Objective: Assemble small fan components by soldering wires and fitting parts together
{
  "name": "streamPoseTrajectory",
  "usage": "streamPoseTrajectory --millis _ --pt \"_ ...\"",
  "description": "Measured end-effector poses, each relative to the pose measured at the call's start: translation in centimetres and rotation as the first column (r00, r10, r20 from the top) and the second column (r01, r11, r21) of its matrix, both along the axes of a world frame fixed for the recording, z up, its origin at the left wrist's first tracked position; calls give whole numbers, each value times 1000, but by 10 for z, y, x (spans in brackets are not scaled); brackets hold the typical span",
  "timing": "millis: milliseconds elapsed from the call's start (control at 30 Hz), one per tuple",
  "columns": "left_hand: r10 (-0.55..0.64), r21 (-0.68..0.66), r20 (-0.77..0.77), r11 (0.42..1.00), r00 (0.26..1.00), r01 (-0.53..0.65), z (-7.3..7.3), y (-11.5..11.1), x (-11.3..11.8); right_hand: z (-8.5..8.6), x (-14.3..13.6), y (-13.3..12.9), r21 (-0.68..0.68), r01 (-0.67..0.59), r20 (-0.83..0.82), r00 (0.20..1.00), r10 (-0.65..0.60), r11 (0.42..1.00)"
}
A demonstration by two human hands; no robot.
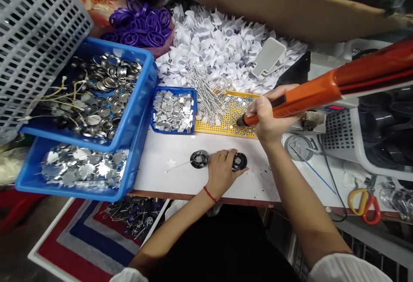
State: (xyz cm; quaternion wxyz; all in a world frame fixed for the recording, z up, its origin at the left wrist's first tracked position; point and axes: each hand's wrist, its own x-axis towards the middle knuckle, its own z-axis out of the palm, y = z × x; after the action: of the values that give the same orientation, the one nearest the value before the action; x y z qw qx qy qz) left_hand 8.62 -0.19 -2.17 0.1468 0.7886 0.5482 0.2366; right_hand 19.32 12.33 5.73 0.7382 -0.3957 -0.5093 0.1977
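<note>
My right hand (271,118) is wrapped around an orange electric screwdriver (306,95). The driver's dark tip points down into a yellow perforated tray (206,128) of small screws (237,110). On the white tabletop, my left hand (221,168) has its thumb and fingers around the edge of a black round housing (239,161). A second black round housing (199,159), with a thin wire trailing left, lies by the back of that hand. White-plugged wires (209,97) are heaped at the tray's left end.
A small blue tray (157,130) holds metal plates. Stacked blue bins (145,75) of metal parts stand left, below a grey basket (35,37). White fan blades (213,41) and purple rings (142,26) are piled behind. Scissors (364,202) and a white basket (371,140) are right.
</note>
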Motion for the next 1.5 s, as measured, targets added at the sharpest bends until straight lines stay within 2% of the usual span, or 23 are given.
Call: streamPoseTrajectory --millis 200,300,433,533,600,700,800,900,1000,1067,1133,1200,1300,1400,1500 --pt "13 -45 1 999 1000 -13 -2 1 2 12 -2 -1 44 -20 -37 999 22 999" --pt "-12 -49 -20 999 1000 11 2 -3 0 22 6 -2 79 34 -82 996 -27 996" --pt "-19 0 7 1000 1000 19 26 -3 -8 47 25 -15 120 101 -124 989 -86 988" --pt "52 118 23 991 998 -54 47 20 -6 59 33 -24 148 95 -90 993 -83 984" --pt "76 170 -31 983 997 -70 55 43 2 60 31 -25 159 111 -117 989 -93 981" --pt "64 199 -107 979 992 -41 55 70 14 52 23 -21 105 124 -145 983 -108 987" --pt "66 208 -147 978 987 -35 47 81 18 42 16 -18 48 83 -114 990 -77 995" --pt "53 184 -170 983 984 -21 44 83 13 34 13 -18 39 53 -97 994 -49 998" --pt "62 156 -175 987 983 -34 52 76 -2 34 16 -20 40 66 -106 993 -61 997" --pt "67 159 -137 986 988 -45 58 60 -15 42 21 -28 65 68 -119 991 -60 996" --pt "-1 149 -65 989 998 11 58 37 -26 52 27 -43 68 8 -120 993 1 998" --pt "-98 99 -16 990 995 99 49 14 -29 61 30 -64 19 -104 -112 988 106 994" --pt "-92 14 -49 996 995 93 27 -6 -21 62 30 -92 -83 -242 -105 967 233 967" --pt "-61 -52 -72 997 996 58 12 -4 -8 51 26 -103 -95 -252 -92 966 243 963" --pt "-95 -119 -76 989 993 85 11 2 -2 41 23 -101 -63 -216 -102 973 209 974"
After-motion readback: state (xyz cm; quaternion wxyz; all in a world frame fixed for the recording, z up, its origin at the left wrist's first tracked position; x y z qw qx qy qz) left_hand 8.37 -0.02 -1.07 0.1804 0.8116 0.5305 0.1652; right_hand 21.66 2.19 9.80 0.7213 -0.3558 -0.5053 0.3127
